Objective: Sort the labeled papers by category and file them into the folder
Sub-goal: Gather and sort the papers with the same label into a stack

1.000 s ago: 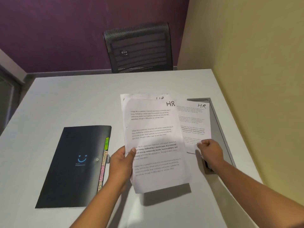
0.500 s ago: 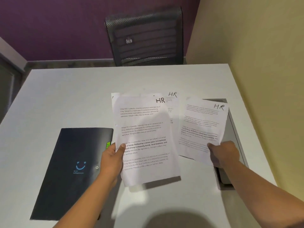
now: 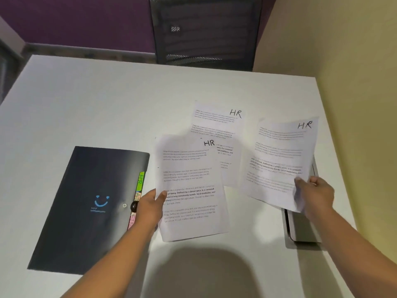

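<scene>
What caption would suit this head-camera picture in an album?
Left hand holds one HR sheet, right hand another, over a table beside a closed black folder.

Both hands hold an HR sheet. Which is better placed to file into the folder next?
Left, probably. The left hand grips its HR sheet beside the folder, close to its green HR tab. The right hand pinches the other HR sheet on the far side, with a third sheet lying between.

Left hand (image 3: 150, 208) pinches HR sheet (image 3: 189, 190); right hand (image 3: 318, 195) grips another HR sheet (image 3: 279, 160); folder (image 3: 90, 209) left.
</scene>
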A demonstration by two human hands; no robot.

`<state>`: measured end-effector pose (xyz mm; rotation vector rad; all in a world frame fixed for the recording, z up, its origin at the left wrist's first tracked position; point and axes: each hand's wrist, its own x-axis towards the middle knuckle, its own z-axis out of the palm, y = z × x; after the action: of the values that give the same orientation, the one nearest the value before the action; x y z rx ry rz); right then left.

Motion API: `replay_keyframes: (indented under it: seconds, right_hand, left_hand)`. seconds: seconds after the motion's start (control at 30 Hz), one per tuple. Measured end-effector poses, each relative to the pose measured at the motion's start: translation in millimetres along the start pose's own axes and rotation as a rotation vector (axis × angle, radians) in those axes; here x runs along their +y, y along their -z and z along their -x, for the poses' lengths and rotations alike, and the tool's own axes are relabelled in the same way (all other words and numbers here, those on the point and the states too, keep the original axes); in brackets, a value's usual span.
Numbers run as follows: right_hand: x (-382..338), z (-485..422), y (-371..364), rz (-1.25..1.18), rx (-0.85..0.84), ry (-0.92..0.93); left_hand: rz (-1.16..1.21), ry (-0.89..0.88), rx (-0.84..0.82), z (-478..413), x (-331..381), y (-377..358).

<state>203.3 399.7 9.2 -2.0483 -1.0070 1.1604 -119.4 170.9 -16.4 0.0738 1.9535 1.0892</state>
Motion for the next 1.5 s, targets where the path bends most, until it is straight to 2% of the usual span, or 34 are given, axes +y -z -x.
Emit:
replay_keyframes:
  seconds: [0.07, 0.17, 0.23, 0.33, 0.47, 0.53, 0.63, 0.73, 0.93, 1.13, 1.27, 1.33, 1.4, 1.5]
  right_hand:
    - [-12.9, 3.2, 2.4, -0.059, -0.023, 0.105]
    - [-43.0, 19.3, -2.1, -0.210, -0.077, 0.163]
    - [-60.1, 28.0, -13.7, -0.322, -0.139, 0.163]
    - [-73.5, 33.6, -50.5, -0.309, -0.258, 0.115]
    - [-64.9, 40.2, -111.0, -0.060, -0.258, 0.149]
    - [-53.5, 44.2, -131.8, 0.217, -0.224, 0.213]
    - [-42.0, 52.5, -149.3, 0.597, -0.199, 0.214]
    - [-41.8, 57.0, -161.5, 0.734, -0.168, 0.172]
    - [-43.2, 49.4, -159.5, 0.529, -0.273, 0.014]
    - [-27.7, 40.4, -138.2, 0.265, -0.293, 0.121]
    - [-43.7, 53.1, -95.0, 0.096, -0.342, 0.163]
    - [-51.0, 65.4, -62.4, -0.028, -0.412, 0.148]
    - [-50.5, 82.3, -31.3, -0.100, -0.555, 0.093]
    - [-34.8, 109.9, 6.3, -0.058, -0.753, 0.014]
  left_hand:
    - [0.051, 0.010, -0.013, 1.9, -0.2, 5.0]
    - [0.106, 0.002, -0.016, 10.3, -1.6, 15.1]
    - [0.147, -0.039, -0.014, 18.9, 0.5, 22.7]
    - [0.219, -0.130, 0.018, 33.7, 11.0, 38.1]
    - [0.289, -0.169, 0.066, 40.2, 17.5, 58.4]
    - [0.301, -0.157, 0.077, 40.1, 18.5, 63.1]
    - [0.311, -0.144, 0.103, 40.2, 17.9, 70.4]
    - [0.310, -0.135, 0.120, 39.7, 12.6, 79.4]
    - [0.313, -0.108, 0.152, 36.3, 10.3, 87.8]
    - [0.339, -0.121, 0.162, 33.9, 21.6, 90.4]
    - [0.307, -0.133, 0.167, 34.0, 21.9, 89.4]
    - [0.266, -0.126, 0.169, 37.8, 18.8, 84.0]
    - [0.233, -0.117, 0.148, 45.5, 13.9, 75.4]
    - [0.232, -0.103, 0.082, 63.6, 9.0, 57.3]
